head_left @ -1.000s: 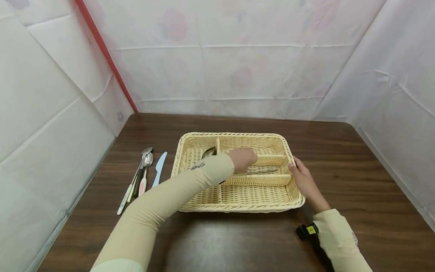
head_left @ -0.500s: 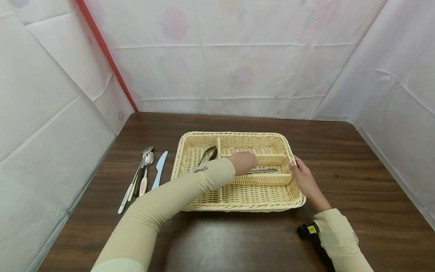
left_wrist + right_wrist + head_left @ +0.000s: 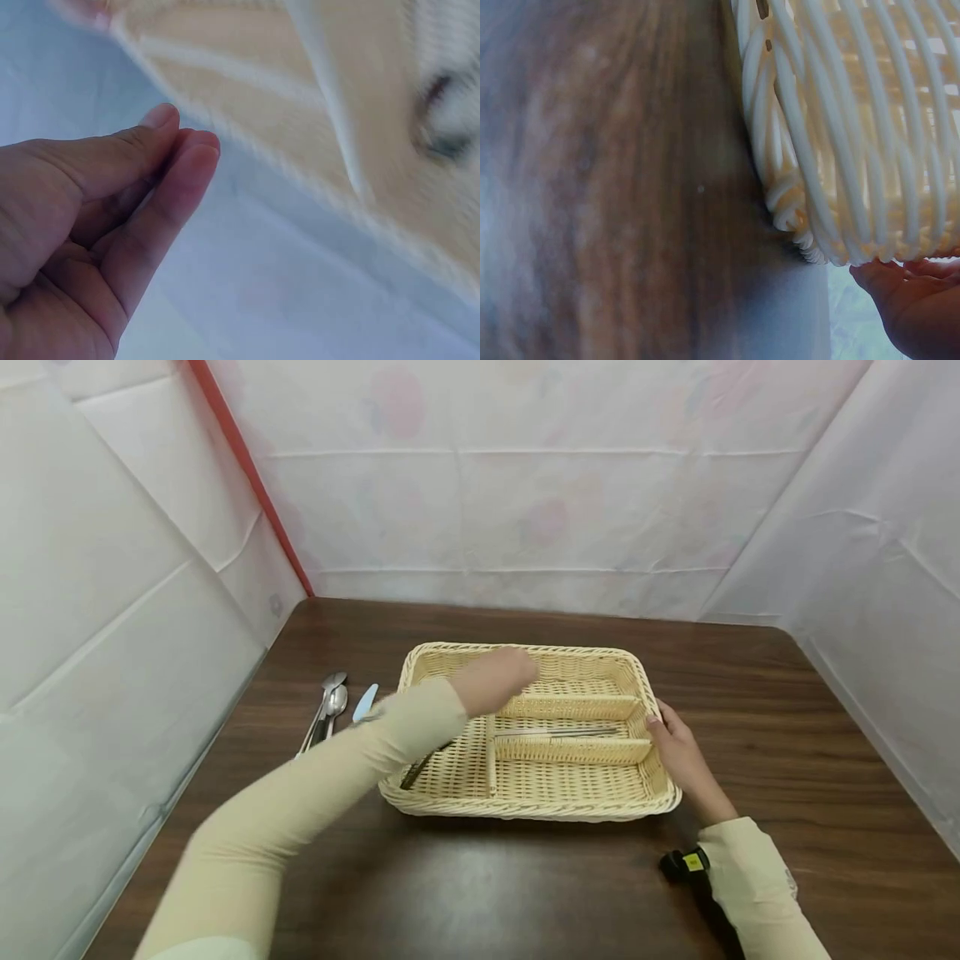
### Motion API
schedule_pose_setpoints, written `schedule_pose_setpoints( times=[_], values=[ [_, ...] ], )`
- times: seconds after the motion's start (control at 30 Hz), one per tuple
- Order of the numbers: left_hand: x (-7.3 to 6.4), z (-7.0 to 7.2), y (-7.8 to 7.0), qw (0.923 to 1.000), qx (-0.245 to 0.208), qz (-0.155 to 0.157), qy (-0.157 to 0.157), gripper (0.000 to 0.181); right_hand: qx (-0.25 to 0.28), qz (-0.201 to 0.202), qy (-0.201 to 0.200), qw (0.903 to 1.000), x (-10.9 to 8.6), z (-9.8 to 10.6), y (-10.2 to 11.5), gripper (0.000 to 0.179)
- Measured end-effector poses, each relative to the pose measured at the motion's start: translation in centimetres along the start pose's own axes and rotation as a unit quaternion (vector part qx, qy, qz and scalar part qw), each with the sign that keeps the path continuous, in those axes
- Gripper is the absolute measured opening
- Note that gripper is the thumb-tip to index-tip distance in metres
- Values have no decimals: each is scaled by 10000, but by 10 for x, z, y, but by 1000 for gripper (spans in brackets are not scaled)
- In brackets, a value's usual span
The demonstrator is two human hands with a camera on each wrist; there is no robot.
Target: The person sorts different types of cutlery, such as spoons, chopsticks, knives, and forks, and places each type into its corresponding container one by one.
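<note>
My left hand (image 3: pixel 495 679) hovers above the wicker basket (image 3: pixel 525 810), near its back left divider. In the left wrist view this hand's thumb and fingers are relaxed, tips close together, with nothing visible between them. Slim metal sticks with pale ends, like chopsticks (image 3: pixel 585 732), lie in the basket's middle right compartment. A dark slim utensil (image 3: pixel 420 770) lies in the left compartment, partly hidden by the left sleeve. My right hand (image 3: pixel 678 756) grips the basket's right rim, thumb on top; in the right wrist view its fingers (image 3: pixel 889 285) touch the wicker side.
Left of the basket several spoons (image 3: pixel 338 699) lie on the dark wooden table (image 3: pixel 480 893), beside a light blue knife (image 3: pixel 365 702). The sleeve covers their lower parts. Pale curtains (image 3: pixel 480 510) hang behind and at both sides of the table.
My left hand has lifted from the middle compartment and moved left and back, uncovering the chopsticks there. The right hand stays on the basket's rim. The view has shifted slightly.
</note>
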State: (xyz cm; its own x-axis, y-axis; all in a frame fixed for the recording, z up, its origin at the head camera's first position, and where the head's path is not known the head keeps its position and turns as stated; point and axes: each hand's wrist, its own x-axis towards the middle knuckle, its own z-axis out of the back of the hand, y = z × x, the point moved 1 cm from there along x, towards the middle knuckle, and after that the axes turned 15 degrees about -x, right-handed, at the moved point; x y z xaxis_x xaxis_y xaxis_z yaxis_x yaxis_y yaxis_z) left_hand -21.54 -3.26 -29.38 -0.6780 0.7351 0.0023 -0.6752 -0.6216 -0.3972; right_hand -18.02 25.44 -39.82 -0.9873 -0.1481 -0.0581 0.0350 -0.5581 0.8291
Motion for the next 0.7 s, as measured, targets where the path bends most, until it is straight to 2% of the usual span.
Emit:
schedule_pose_setpoints(
  times=[0.1, 0.17, 0.3, 0.37, 0.5, 0.6, 0.7],
  values=[
    [-33, 24, 21, 9969, -177, -5, -769, 20, -133, -49, -23, 9999, 1, 2, -1, 56],
    [-57, 35, 39, 9944, 63, 163, -1041, 19, -167, -62, -20, 9998, 1, 3, -1, 56],
    [-110, 45, 79, 9869, 209, 1056, -1202, 13, -159, -88, -44, 9998, 2, 3, -1, 56],
    [-137, 44, 98, 9805, 114, 1533, -1224, 12, -181, -87, -48, 9998, 2, 4, 0, 56],
    [-186, 32, 122, 9664, -271, 2188, -1322, 13, -167, -48, -51, 9998, 1, 4, 1, 56],
    [-210, 18, 132, 9554, -620, 2566, -1320, 16, -189, -59, -61, 9998, 0, 3, 2, 56],
    [-223, 6, 139, 9477, -829, 2817, -1249, 16, -256, -115, -46, 9996, 0, 4, 3, 56]
  ],
)
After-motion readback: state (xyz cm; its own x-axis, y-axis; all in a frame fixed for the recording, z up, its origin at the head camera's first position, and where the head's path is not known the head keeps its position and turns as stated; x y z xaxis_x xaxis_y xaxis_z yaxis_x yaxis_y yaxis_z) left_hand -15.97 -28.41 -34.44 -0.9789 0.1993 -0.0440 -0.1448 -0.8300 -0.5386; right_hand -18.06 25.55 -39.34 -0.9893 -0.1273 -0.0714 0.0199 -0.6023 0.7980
